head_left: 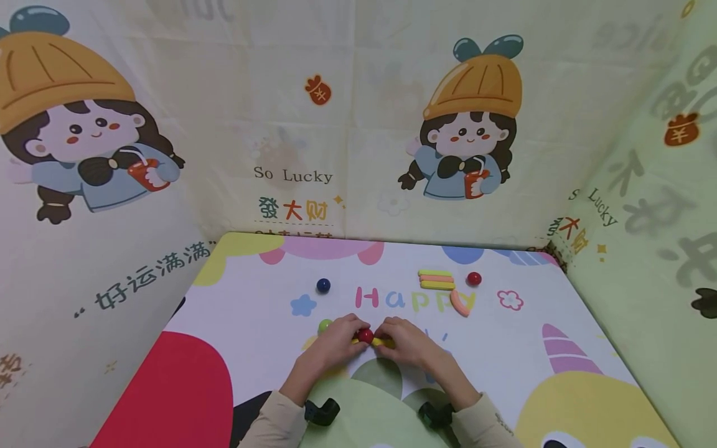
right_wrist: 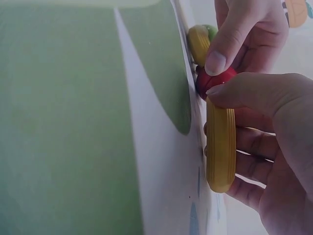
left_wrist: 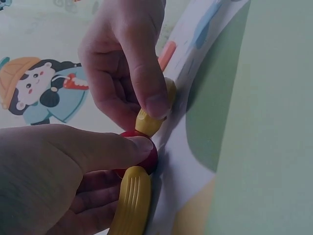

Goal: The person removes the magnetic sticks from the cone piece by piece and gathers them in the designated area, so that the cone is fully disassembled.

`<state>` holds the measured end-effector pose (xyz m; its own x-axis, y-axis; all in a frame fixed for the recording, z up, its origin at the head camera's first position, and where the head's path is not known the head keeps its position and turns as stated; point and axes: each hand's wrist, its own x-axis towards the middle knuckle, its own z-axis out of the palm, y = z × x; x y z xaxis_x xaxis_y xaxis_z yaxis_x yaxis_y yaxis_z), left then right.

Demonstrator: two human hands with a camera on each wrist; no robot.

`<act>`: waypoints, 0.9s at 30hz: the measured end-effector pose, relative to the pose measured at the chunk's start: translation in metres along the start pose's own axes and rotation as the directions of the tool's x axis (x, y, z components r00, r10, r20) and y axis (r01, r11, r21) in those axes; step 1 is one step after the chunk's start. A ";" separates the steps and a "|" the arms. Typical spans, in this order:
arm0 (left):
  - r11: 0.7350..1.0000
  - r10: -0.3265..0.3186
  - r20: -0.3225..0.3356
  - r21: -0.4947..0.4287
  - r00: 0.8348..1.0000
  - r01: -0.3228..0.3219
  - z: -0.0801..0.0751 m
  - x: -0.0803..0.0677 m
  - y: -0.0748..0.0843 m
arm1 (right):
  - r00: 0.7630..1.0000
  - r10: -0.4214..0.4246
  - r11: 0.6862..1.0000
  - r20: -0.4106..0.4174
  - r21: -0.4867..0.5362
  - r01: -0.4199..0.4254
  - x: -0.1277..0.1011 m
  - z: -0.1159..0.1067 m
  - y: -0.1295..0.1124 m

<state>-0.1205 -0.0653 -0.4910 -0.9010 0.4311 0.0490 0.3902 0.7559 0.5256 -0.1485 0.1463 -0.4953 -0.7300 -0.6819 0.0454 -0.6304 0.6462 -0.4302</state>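
Both hands are meeting at a red ball [head_left: 366, 336] near the table's [head_left: 560, 398] front centre. The left hand [head_left: 330, 348] is pinching a yellow stick [left_wrist: 133, 203] at the ball's nine o'clock; the right hand [head_left: 407, 343] is pinching a second yellow stick [right_wrist: 220, 147] at its three o'clock. A green ball [head_left: 325, 326] is lying at ten o'clock of the left hand. Spare sticks [head_left: 437, 280], a blue ball [head_left: 323, 285] and another red ball [head_left: 473, 279] are lying toward twelve o'clock. Judgement: joining well means keeping both sticks in line and the ball pressed flat.
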 end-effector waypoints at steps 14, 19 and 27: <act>1.000 -0.025 0.015 0.016 1.000 0.025 -0.001 0.000 0.001 | 0.998 0.056 0.998 -0.028 -0.018 -0.056 -0.003 -0.003 0.007; 1.000 -0.021 0.015 0.009 1.000 0.021 -0.001 0.000 0.001 | 0.998 0.056 0.998 -0.037 -0.029 -0.057 -0.007 -0.003 0.010; 1.000 -0.021 0.019 -0.013 1.000 0.022 0.000 0.001 -0.001 | 0.997 0.067 0.996 -0.036 -0.049 -0.069 -0.013 -0.005 0.013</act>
<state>-0.1218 -0.0659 -0.4913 -0.9054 0.4241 0.0218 0.3683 0.7586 0.5375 -0.1483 0.1657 -0.4971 -0.7797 -0.6242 0.0490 -0.5908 0.7075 -0.3879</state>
